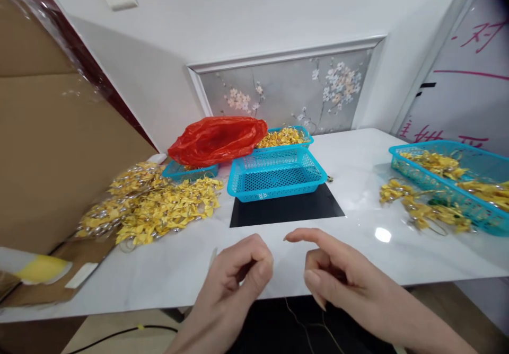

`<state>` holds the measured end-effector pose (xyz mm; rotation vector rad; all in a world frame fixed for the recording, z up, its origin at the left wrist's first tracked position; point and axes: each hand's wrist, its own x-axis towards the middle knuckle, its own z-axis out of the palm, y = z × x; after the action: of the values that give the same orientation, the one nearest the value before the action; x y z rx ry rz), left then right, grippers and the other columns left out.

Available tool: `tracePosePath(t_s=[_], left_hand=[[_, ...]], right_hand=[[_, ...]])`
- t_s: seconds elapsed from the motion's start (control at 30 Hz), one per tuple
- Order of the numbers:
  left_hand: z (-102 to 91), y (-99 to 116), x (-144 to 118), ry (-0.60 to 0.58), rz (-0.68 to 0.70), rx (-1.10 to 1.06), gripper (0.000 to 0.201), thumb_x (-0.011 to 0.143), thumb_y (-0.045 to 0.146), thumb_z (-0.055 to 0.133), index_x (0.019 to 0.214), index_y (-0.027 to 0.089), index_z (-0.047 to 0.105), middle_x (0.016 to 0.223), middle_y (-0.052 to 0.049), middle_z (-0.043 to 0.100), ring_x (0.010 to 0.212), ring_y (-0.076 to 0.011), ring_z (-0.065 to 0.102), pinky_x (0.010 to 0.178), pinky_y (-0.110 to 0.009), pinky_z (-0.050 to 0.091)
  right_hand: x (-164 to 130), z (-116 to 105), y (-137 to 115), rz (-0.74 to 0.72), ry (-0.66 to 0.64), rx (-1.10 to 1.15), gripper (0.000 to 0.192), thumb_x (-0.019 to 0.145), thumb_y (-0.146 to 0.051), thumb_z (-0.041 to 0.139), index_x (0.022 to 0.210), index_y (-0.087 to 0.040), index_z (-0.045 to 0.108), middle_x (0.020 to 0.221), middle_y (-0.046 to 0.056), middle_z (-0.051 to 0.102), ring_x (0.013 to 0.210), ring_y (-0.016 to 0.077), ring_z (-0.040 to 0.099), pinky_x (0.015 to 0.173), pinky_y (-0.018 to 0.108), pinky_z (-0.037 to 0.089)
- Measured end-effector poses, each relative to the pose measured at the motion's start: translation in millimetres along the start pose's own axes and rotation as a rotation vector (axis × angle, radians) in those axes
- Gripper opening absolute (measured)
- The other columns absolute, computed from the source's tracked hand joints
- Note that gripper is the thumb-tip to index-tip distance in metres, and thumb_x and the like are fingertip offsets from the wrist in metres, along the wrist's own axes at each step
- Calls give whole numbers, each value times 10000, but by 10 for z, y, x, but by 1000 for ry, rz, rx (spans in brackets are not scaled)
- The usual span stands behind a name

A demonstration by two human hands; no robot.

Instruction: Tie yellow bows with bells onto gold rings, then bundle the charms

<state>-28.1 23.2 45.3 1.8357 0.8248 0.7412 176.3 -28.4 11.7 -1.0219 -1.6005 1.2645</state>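
My left hand [234, 282] hovers over the white table's [167, 269] front edge, fingers curled in and thumb against the forefinger; nothing shows between them. My right hand [338, 280] is just beside it, forefinger stretched toward the left hand and the other fingers curled under. A thin pale thread [304, 330] hangs below the table edge under the right hand; whether a hand holds it is unclear. Straight ahead, an empty blue mesh basket [276, 176] rests on the far edge of a black mat [286, 210].
A heap of yellow ribbon bows [155, 205] lies at left beside cardboard [51, 152]. A red plastic bag [217, 139] sits on a blue basket [186, 171]. A basket of yellow pieces [284, 138] stands behind. At right, another basket [457, 176] and loose bows [421, 205].
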Motion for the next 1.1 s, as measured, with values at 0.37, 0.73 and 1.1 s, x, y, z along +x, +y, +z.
tracePosePath(t_s=[0.37,0.73,1.1], left_hand=[[45,188,-50,124,-25,230,340,932,360,492,628,210,466,651,20,434,633,-153,404,582,-287,298],[87,155,-158,256,-152,-23,359,888,418,536,606,206,470,601,38,364,600,-143,326,556,-280,266],[25,48,-250,290,-96,-142,361,945,377,476,641,201,556,613,18,465,597,-144,399,566,-277,312]], right_hand=[[46,231,-152,-122,289,-21,381,845,-239,597,1201,-295,474,1371,94,466,529,45,529,471,195,490],[208,480,-85,-501,363,-415,150,895,-84,471,906,-181,585,699,0,522,548,102,486,495,209,409],[169,455,-48,-494,383,-318,193,930,-147,455,808,-182,600,660,20,534,527,113,497,450,238,375]])
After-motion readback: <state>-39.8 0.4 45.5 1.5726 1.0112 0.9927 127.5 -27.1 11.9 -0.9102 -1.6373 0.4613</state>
